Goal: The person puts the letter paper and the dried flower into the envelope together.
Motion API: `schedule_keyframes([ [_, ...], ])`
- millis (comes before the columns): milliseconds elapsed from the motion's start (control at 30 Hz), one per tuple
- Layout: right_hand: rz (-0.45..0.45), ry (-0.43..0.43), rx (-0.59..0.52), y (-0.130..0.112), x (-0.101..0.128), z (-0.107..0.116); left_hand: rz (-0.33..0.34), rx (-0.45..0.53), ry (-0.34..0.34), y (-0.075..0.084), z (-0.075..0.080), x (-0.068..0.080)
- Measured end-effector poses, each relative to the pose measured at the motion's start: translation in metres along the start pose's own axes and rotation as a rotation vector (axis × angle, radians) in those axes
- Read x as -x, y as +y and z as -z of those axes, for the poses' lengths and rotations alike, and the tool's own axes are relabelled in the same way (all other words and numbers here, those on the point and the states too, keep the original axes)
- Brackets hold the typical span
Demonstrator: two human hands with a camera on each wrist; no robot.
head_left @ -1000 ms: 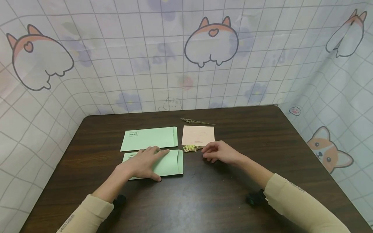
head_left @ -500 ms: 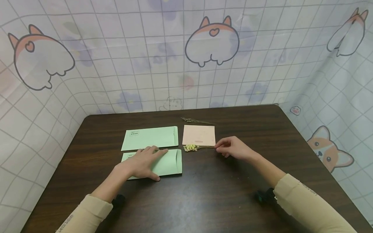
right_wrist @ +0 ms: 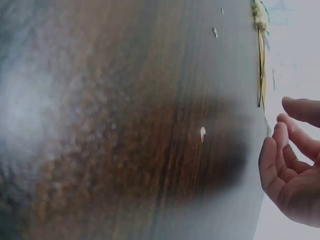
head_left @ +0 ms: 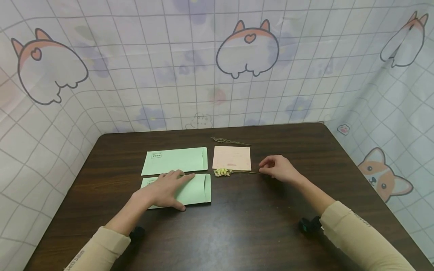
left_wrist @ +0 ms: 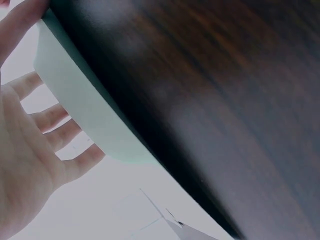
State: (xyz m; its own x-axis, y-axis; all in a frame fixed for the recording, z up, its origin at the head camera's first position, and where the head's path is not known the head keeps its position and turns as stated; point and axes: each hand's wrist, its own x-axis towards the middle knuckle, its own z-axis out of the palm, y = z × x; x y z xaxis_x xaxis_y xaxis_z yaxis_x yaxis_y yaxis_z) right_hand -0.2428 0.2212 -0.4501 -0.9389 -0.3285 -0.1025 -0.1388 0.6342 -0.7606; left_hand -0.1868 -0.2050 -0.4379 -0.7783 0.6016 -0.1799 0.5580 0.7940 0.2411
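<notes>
While my left hand (head_left: pixel 166 192) presses flat on the near pale-green paper envelope (head_left: pixel 194 190), my right hand (head_left: pixel 279 169) has slid rightward, its grip loosely curled, empty, at the dried yellow flower sprig's (head_left: pixel 223 172) stem tip.

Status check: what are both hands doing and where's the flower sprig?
Left hand flat on near envelope. Right hand curled at sprig stem end, grip unclear. Sprig on table, below pink card. Nothing obstructing.
</notes>
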Motion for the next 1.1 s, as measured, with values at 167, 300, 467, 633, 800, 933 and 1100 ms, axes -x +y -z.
schedule_keyframes([
  [167, 0.0, -0.006, 0.056, 0.0039, -0.0022, -0.0008, 0.001, -0.001, 0.002, 0.0006, 0.0008, 0.0],
  [300, 0.023, -0.015, 0.112, 0.0059, -0.0049, -0.0022, -0.002, -0.002, 0.003, 0.0008, 0.001, -0.0003],
  [467, 0.073, -0.014, 0.204, 0.0062, -0.0073, -0.0031, -0.003, -0.002, 0.001, 0.0009, 0.0011, -0.0004],
  [633, 0.094, -0.004, 0.254, 0.0045, -0.0085, -0.0032, 0.002, 0.002, 0.001, 0.0011, 0.0012, 0.0],
  [800, 0.099, -0.004, 0.265, 0.0038, -0.0082, -0.0038, -0.001, -0.001, 0.003, 0.0009, 0.0008, 0.0002],
  [933, 0.104, -0.006, 0.266, 0.0043, -0.0081, -0.0042, -0.007, 0.001, 0.003, 0.0013, 0.0006, 0.0006],
  [1100, 0.117, -0.004, 0.274, 0.0048, -0.0092, -0.0052, -0.01, 0.0, 0.005, 0.0021, 0.0012, 0.0006],
])
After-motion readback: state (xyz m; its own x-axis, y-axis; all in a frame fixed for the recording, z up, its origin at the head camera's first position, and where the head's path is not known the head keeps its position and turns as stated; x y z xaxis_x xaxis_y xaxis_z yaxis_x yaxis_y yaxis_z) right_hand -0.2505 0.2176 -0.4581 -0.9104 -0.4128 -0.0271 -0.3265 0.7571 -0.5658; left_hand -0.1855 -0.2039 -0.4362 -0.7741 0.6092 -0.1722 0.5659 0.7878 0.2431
